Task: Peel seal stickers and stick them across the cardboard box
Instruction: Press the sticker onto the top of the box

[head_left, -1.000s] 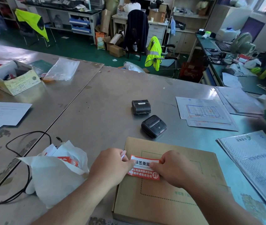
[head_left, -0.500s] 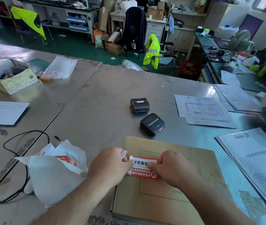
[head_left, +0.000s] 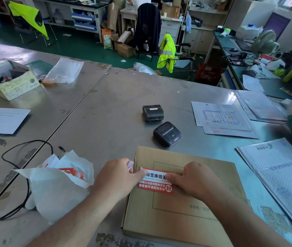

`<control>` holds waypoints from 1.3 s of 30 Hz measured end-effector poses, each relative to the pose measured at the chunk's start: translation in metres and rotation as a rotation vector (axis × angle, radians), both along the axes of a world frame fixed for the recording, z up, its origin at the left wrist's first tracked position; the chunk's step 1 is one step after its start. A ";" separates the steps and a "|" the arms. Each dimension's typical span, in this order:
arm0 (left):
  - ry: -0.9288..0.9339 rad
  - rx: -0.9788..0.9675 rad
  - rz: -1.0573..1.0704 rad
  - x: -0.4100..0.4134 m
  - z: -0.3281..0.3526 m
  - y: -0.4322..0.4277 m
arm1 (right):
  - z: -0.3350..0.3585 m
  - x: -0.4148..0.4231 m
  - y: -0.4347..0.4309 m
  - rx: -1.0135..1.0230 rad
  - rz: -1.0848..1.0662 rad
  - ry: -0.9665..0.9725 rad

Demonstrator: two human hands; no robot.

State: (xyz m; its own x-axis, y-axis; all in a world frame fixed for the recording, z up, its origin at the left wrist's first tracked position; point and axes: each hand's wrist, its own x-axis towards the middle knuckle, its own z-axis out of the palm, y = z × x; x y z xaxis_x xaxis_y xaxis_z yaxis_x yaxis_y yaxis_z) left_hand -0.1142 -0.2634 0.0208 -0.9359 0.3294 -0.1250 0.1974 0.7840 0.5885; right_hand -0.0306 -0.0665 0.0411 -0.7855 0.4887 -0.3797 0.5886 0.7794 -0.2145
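A flat brown cardboard box lies on the steel table right in front of me. A red and white seal sticker lies flat on the box's upper left part. My left hand pinches the sticker's left end and also holds a scrap of white backing paper between its fingers. My right hand presses fingers down on the sticker's right end. To the left lies a white plastic bag with more red stickers showing inside.
Two small black label printers sit behind the box. Printed papers and a bubble mailer lie to the right. A black cable loops at the left, with an open carton beyond it.
The sticker has come down flat onto the box top. Both hands stay at its ends, fingers pressing. The view has shifted slightly.
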 end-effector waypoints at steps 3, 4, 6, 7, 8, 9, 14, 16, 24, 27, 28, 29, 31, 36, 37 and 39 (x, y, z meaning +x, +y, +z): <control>-0.004 0.013 0.029 -0.003 -0.003 0.007 | 0.000 -0.003 0.000 -0.034 -0.056 0.007; -0.004 0.016 0.031 -0.005 -0.005 0.008 | 0.001 -0.003 0.001 -0.041 -0.068 0.009; -0.006 0.022 0.030 -0.007 -0.007 0.010 | 0.001 -0.004 0.000 -0.040 -0.075 0.012; -0.013 0.028 0.025 -0.008 -0.007 0.010 | 0.002 -0.003 0.000 -0.040 -0.076 0.014; -0.025 0.033 0.016 -0.008 -0.007 0.009 | 0.002 -0.003 0.000 -0.043 -0.077 0.016; -0.042 0.036 0.002 -0.008 -0.006 0.007 | 0.003 -0.002 -0.001 -0.046 -0.074 0.018; -0.177 0.026 -0.122 -0.005 -0.001 -0.004 | 0.012 0.006 -0.004 -0.063 0.026 -0.008; -0.208 0.025 -0.151 -0.002 0.000 -0.007 | 0.016 0.010 -0.007 -0.080 0.057 -0.023; -0.187 -0.006 -0.059 0.000 0.007 0.004 | 0.011 0.005 -0.007 -0.017 0.036 0.014; -0.132 -0.043 -0.026 -0.004 0.006 0.010 | 0.006 0.000 -0.005 0.007 -0.022 0.045; -0.118 -0.046 -0.024 -0.005 0.004 0.010 | 0.005 -0.001 -0.005 0.002 -0.044 0.057; -0.108 -0.044 -0.024 -0.006 0.003 0.011 | 0.005 -0.001 -0.004 -0.004 -0.055 0.063; -0.106 -0.037 -0.034 -0.008 0.001 0.010 | 0.006 -0.001 -0.003 -0.018 -0.046 0.055; -0.277 -0.037 -0.165 -0.014 -0.001 -0.002 | 0.009 0.006 0.001 -0.113 0.004 0.016; -0.305 -0.038 -0.179 -0.015 0.000 -0.003 | 0.009 0.007 0.000 -0.116 0.017 0.012; -0.316 -0.045 -0.202 -0.015 0.001 -0.003 | 0.009 0.009 -0.002 -0.109 0.036 0.007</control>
State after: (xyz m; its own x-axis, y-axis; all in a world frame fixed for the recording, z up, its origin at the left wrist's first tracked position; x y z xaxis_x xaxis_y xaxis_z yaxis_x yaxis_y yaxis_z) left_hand -0.1295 -0.2666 0.0221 -0.7657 0.4906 -0.4160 0.1644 0.7745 0.6109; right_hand -0.0212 -0.0681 0.0505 -0.8046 0.4164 -0.4234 0.5590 0.7717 -0.3033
